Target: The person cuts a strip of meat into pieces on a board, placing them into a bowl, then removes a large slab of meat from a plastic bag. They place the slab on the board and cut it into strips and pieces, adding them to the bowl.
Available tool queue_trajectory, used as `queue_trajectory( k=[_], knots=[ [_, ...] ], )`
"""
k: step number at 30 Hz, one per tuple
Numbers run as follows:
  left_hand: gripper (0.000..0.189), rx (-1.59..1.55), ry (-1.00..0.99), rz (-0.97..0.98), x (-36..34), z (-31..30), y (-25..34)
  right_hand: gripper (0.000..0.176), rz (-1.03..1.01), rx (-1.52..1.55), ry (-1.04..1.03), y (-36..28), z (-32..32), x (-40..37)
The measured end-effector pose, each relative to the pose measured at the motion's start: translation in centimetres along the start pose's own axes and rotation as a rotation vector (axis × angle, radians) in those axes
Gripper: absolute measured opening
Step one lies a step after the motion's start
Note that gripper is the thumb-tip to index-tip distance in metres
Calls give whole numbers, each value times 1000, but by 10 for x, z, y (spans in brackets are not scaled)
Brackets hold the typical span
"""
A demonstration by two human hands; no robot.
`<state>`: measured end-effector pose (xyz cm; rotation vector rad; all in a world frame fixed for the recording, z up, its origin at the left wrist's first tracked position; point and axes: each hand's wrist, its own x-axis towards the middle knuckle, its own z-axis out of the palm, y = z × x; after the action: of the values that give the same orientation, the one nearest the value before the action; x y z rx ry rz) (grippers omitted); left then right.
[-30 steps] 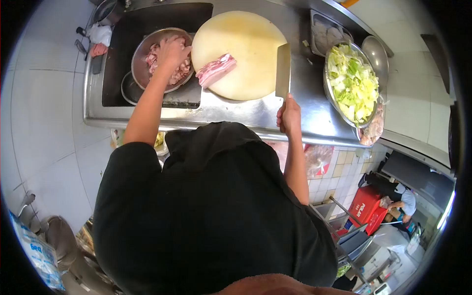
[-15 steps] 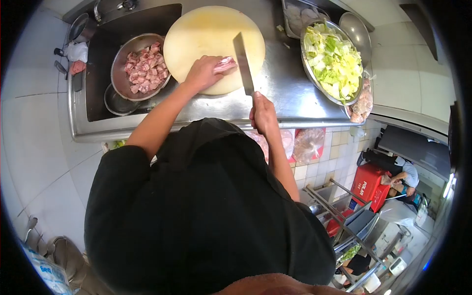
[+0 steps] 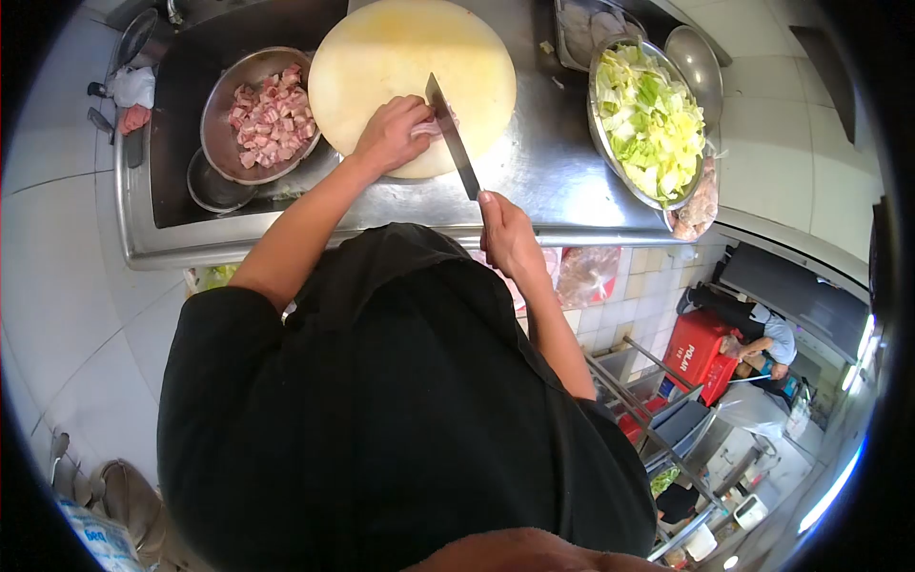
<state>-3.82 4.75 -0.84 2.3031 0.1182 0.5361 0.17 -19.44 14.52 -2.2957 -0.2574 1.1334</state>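
On the round cutting board (image 3: 381, 57), my left hand (image 3: 393, 133) is closed over a strip of raw meat (image 3: 426, 128), pressing it down near the board's front edge. My right hand (image 3: 512, 234) grips the handle of a cleaver (image 3: 452, 135), whose long blade slants across the strip just right of my left fingers. A little of the meat shows on the far side of the blade. Left of the board, a metal bowl (image 3: 221, 84) holds many cubes of raw meat (image 3: 272, 119).
A large bowl of chopped cabbage (image 3: 650, 124) stands at the right of the steel counter (image 3: 548, 172), beside a tray (image 3: 572, 62) and a bagged item (image 3: 694, 205). The sink (image 3: 176, 181) lies left. A person (image 3: 767, 338) bends by a red cooler (image 3: 696, 348) behind.
The cleaver blade has moved left and now lies over the meat strip, beside my left fingers. My left hand still holds the strip. The whole view has shifted slightly.
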Motion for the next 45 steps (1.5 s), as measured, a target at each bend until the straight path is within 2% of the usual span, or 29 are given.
queue_trajectory(
  k=[3, 5, 7, 9, 12, 15, 18, 21, 24, 27, 30, 31, 33, 35, 36, 39, 42, 45],
  knots=[
    [33, -24, 1, -34, 0, 0, 1, 51, -193, -113, 115, 22, 10, 9],
    [34, -43, 8, -62, -1, 3, 0, 49, -241, -174, 151, 14, 14, 13],
    [32, -54, 26, -76, -1, 7, -2, 50, -279, -213, 175, 4, 30, 51],
    [30, -62, 38, -82, 2, 11, -5, 51, -257, -220, 145, -15, 40, 90],
    [29, -39, 45, -67, 4, 6, -10, 52, -230, -116, 78, -26, 35, 102],
    [29, -15, 91, -76, 1, 9, -7, 53, -186, -128, 60, 2, 29, 80],
    [31, -39, 128, -101, -2, 10, -7, 54, -222, -176, 134, 22, 24, 39],
    [31, -66, 124, -102, -6, 19, -4, 55, -301, -275, 128, 15, 38, 85],
    [30, -68, 53, -132, -4, 9, -7, 56, -226, -184, 94, -20, 42, 103],
    [29, -120, 189, -202, -5, 1, -9, 57, -187, -152, 78, -4, 35, 83],
    [29, 48, 392, -362, -3, -13, -42, 58, -138, -137, 62, 25, 23, 49],
    [31, 103, 383, -433, 1, -27, -49, 58, -85, -86, 46, 24, 20, 41],
    [28, 458, 304, -303, 11, -40, -50, 58, 42, 35, -61, 11, 4, 31],
    [26, 421, 358, -157, 19, -45, -10, 56, -20, 222, -36, 15, -3, 25],
    [26, 399, 384, -91, 19, -42, 8, 55, -17, 259, -25, 11, -10, 20],
    [25, 28, 226, -131, 4, -13, 10, 56, -49, 355, 5, 9, -27, 12],
    [27, -112, 92, -169, -3, 9, 13, 56, -101, 443, 64, 23, -28, 22],
    [28, -181, 27, -91, 3, 28, 20, 55, -76, 368, 172, 28, -26, 24]
  ],
)
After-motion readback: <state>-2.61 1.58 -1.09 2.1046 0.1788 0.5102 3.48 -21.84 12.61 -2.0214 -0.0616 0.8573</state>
